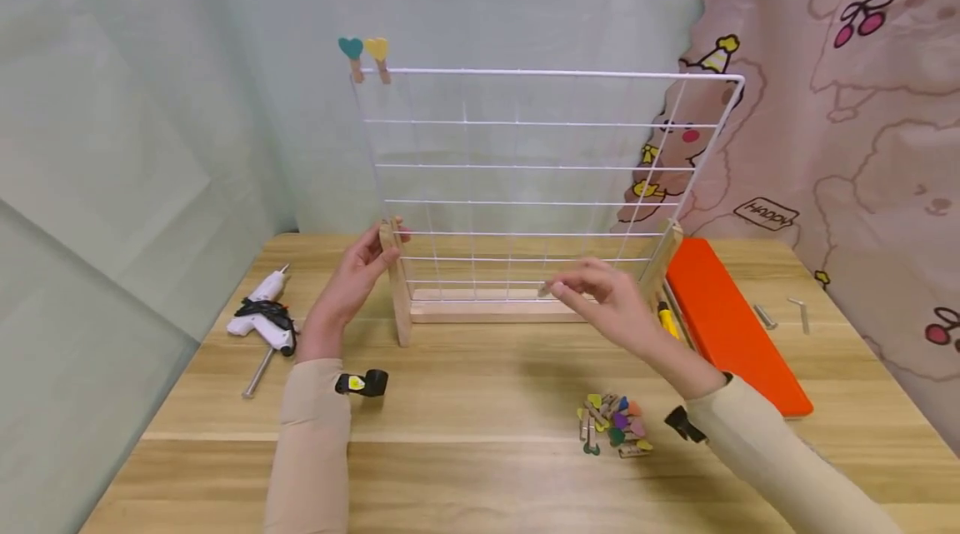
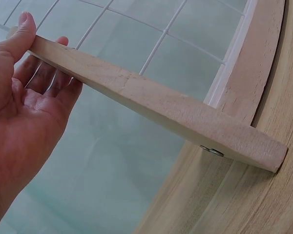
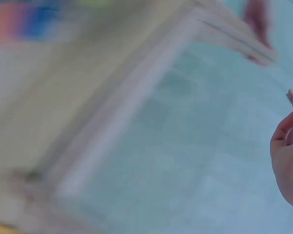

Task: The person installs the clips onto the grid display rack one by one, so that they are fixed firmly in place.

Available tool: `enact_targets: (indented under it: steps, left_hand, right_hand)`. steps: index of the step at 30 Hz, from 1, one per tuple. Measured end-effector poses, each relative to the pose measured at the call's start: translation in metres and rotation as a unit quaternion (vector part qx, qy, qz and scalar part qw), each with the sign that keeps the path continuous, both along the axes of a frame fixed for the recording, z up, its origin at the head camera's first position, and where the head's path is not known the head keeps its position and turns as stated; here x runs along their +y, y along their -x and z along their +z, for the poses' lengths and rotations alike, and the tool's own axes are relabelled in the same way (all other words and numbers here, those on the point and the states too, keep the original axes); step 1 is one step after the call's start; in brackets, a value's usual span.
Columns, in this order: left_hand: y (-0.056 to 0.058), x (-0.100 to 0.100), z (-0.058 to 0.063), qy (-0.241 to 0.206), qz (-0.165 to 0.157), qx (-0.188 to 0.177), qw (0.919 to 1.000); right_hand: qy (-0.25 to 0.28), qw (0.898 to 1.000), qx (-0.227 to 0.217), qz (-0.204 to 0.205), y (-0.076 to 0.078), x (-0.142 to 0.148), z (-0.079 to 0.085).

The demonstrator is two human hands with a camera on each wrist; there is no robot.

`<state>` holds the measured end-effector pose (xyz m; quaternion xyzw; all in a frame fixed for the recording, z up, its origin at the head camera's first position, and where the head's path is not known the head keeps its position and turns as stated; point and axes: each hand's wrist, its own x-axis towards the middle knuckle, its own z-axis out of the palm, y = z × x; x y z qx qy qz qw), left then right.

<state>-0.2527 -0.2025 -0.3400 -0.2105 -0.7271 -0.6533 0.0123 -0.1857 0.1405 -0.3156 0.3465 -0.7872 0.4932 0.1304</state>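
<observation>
A white wire grid (image 1: 517, 167) stands upright in a wooden frame on the table. My left hand (image 1: 354, 277) grips the upper end of the frame's left wooden leg (image 2: 161, 105), thumb on one side and fingers on the other. In front of the grid's lower part, my right hand (image 1: 609, 305) pinches a small wooden clothespin (image 3: 292, 97) between thumb and fingers. A teal heart clothespin (image 1: 351, 49) and a yellow heart clothespin (image 1: 377, 49) sit clipped at the grid's top left corner. Several colourful clothespins (image 1: 617, 424) lie piled below my right hand.
At left on the wooden table (image 1: 465, 459) lies a white glue gun (image 1: 264, 313) with its black cord, over a metal rod (image 1: 258, 374). To the right are an orange case (image 1: 731, 326), a yellow-handled tool (image 1: 667, 319), a metal cylinder (image 1: 765, 316) and a hex key (image 1: 802, 313).
</observation>
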Motion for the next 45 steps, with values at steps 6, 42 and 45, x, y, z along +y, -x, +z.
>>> enact_targets:
  steps: [6, 42, 45]
  left_hand:
    - [0.001, -0.002, 0.001, 0.001, 0.003, -0.001, 1.0000]
    - [0.019, 0.007, -0.011, 0.001, -0.010, 0.022, 0.9997]
    - [0.018, 0.008, -0.011, -0.002, -0.013, 0.023, 0.9996]
  right_hand:
    - [0.057, 0.995, 0.067, 0.037, 0.023, -0.039, 0.061]
    - [-0.089, 0.985, 0.076, -0.123, 0.071, -0.119, 0.230]
    - [-0.102, 0.984, 0.069, -0.127, 0.071, -0.121, 0.230]
